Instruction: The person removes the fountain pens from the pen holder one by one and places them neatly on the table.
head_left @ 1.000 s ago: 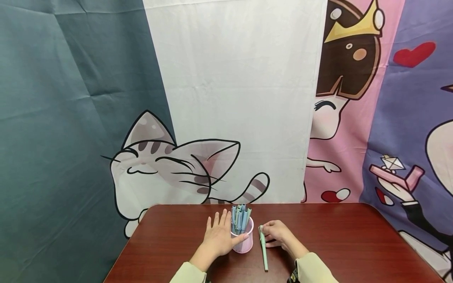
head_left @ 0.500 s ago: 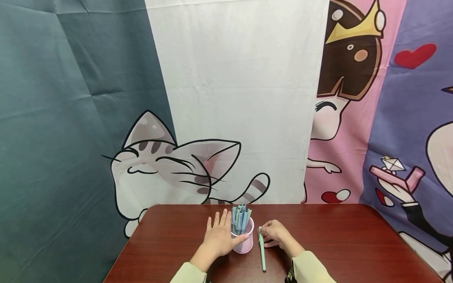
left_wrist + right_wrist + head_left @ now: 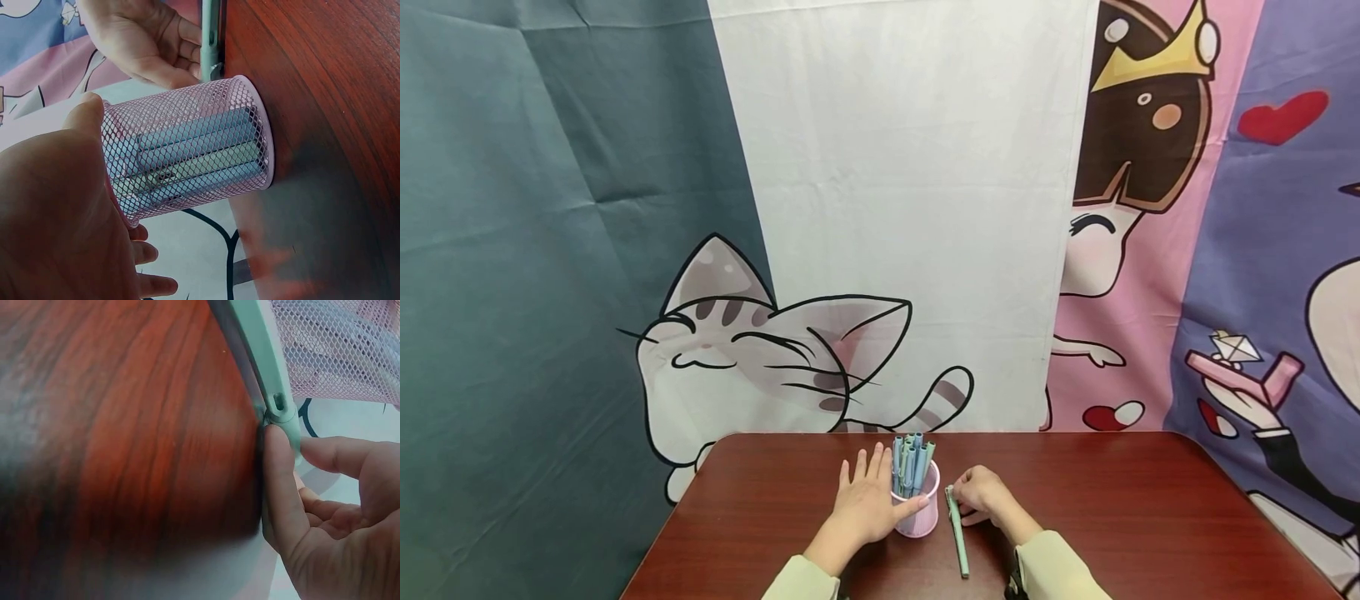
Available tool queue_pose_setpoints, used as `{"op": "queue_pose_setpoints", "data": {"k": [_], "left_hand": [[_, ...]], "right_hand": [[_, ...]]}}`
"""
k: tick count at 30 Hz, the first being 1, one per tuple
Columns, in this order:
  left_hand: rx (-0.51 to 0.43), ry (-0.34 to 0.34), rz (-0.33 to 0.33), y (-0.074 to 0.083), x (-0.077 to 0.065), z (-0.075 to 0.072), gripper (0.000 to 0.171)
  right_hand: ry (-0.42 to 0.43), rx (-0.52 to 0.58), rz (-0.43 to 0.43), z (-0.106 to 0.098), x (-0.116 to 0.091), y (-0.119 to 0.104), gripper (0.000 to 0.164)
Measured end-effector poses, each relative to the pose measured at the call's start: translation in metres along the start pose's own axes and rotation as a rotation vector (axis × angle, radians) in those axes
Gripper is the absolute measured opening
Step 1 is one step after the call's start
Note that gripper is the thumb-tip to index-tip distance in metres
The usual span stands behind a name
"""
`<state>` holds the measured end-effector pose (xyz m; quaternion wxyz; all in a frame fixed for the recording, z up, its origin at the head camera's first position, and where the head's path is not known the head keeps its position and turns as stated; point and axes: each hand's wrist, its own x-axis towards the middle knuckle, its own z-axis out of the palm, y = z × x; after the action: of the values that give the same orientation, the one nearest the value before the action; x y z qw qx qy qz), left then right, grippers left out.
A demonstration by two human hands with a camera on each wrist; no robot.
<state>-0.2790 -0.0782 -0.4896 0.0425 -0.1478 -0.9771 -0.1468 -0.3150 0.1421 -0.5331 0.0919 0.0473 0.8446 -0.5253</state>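
A pink mesh pen holder stands upright on the table, holding several blue and green pens. My left hand is at its left side, fingers straight and spread, with the thumb reaching across the front of the rim. In the left wrist view, the mesh wall shows the pens inside. Right of the holder, my right hand pinches a light green pen near its far end between thumb and index finger. The right wrist view shows the pen's clip end at the fingertips, low along the tabletop.
The reddish-brown wooden table extends to both sides, with rounded far corners. Behind it hangs a cloth backdrop with a cartoon cat and other figures. Light green sleeves cover both forearms.
The right hand and the green pen have shifted slightly left and nearer, and the pen's near end has swung a little left, then back right. The left hand and pen holder keep their place.
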Motion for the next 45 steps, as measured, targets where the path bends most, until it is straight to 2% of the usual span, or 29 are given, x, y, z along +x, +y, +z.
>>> {"op": "queue_pose_setpoints", "data": {"k": [5, 15, 22, 30, 39, 45], "left_hand": [[0.005, 0.0, 0.001, 0.0, 0.0, 0.0, 0.107], [0.011, -0.007, -0.002, 0.0, 0.0, 0.0, 0.108], [0.004, -0.001, -0.004, 0.0, 0.001, 0.0, 0.108], [0.01, 0.003, -0.002, 0.0, 0.001, 0.0, 0.107], [0.005, -0.01, -0.007, 0.001, 0.001, -0.001, 0.108], [0.003, -0.013, -0.01, 0.001, 0.0, -0.001, 0.109]], "right_hand": [[0.007, 0.0, 0.002, 0.0, -0.002, 0.0, 0.004], [-0.004, -0.006, -0.012, -0.005, -0.005, -0.003, 0.011], [-0.011, 0.066, -0.078, -0.015, -0.004, -0.022, 0.01], [-0.018, 0.058, -0.138, -0.025, -0.007, -0.042, 0.025], [-0.067, 0.167, -0.279, -0.027, -0.01, -0.048, 0.035], [-0.034, 0.237, -0.312, -0.018, -0.012, -0.048, 0.034]]}}
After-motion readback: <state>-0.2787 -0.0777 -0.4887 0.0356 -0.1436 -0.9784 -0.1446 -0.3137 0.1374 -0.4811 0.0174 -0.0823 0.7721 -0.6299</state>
